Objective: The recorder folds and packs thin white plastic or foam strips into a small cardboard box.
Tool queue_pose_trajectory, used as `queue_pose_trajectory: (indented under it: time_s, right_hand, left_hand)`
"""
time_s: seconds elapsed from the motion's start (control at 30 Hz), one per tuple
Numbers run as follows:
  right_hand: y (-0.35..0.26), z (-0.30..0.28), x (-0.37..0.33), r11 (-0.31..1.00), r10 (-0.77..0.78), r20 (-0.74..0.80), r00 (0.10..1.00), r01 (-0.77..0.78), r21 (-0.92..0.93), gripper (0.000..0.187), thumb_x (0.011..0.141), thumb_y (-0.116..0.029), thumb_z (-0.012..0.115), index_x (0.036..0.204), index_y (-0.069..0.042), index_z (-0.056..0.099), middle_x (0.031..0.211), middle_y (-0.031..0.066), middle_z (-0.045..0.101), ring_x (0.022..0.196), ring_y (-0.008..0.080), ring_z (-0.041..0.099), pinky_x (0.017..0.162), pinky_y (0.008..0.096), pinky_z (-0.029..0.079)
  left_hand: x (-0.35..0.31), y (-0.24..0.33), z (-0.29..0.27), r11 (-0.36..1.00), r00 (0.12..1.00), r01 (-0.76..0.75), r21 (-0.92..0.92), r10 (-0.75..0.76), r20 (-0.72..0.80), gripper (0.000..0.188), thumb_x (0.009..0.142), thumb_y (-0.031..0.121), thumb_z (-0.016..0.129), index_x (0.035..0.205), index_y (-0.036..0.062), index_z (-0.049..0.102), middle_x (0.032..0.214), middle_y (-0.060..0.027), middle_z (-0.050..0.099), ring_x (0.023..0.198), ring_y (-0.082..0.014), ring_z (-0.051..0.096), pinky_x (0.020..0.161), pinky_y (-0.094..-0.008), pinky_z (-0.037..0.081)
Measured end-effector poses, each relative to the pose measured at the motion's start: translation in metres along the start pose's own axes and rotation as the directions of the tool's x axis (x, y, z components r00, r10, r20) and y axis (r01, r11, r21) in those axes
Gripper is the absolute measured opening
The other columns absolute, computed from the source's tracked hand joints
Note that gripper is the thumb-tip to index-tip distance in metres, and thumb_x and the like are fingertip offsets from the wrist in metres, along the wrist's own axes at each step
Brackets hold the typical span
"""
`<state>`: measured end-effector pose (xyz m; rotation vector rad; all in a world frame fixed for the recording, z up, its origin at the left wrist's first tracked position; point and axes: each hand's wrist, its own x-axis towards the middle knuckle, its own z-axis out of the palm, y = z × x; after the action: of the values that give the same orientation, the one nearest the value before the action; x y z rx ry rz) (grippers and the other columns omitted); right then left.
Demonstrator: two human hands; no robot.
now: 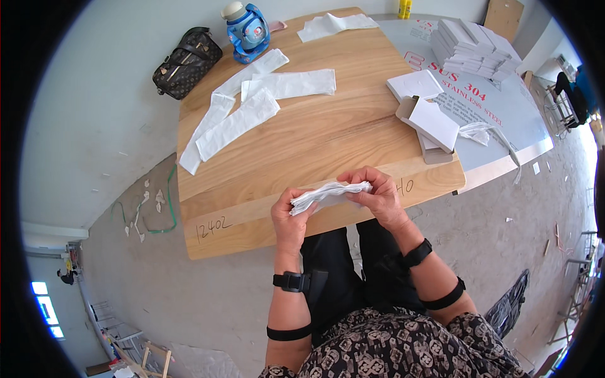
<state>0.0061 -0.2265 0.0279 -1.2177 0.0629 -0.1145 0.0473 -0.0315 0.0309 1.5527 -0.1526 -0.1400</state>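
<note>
Folded white bundle [328,194]: we hold it over the near edge of the wooden table [334,138], wavy along its length.
Left hand [291,217]: we pinch the bundle's left end.
Right hand [379,196]: we pinch the right end.
Layered edges [304,202]: we do best keeping both pinches even and light, so nothing fans out or creases.

Count shows one bare left hand [291,220], one bare right hand [382,200], one layered white sheet bundle [329,191], four black elastic armbands [289,332]. There's one brown patterned bag [189,63], one blue bottle [248,33], two yellow cylinders [404,9]. Overlapping white strips [237,126]: total unclear.
</note>
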Motion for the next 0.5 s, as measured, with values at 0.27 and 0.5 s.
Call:
queue_pose_trajectory:
  time_s: [0.27, 0.5]
  right_hand:
    - [0.012, 0.001, 0.002, 0.987, 0.012, -0.048, 0.999, -0.019, -0.161, 0.030, 0.077, 0.003, 0.068, 0.106, -0.001, 0.060, 0.101, 0.0026, 0.065, 0.090, 0.0080, 0.058, 0.075, 0.0223, 0.046]
    - [0.032, -0.005, 0.002, 0.979, -0.049, -0.088, 0.995, 0.030, -0.202, 0.029, 0.074, 0.007, 0.068, 0.102, -0.002, 0.063, 0.083, -0.0006, 0.061, 0.080, 0.0067, 0.055, 0.073, 0.0227, 0.045]
  left_hand:
    - [0.003, -0.010, 0.014, 0.992, 0.996, 0.086, -0.094, -0.084, 0.022, 0.023, 0.075, -0.013, 0.065, 0.092, 0.0023, 0.061, 0.094, -0.0054, 0.065, 0.088, -0.0117, 0.061, 0.079, -0.0260, 0.051]
    - [0.003, -0.028, 0.014, 0.996, 0.996, -0.072, 0.058, 0.075, -0.042, 0.023, 0.072, -0.013, 0.061, 0.088, 0.0028, 0.061, 0.082, 0.0021, 0.059, 0.077, -0.0064, 0.055, 0.070, -0.0216, 0.046]
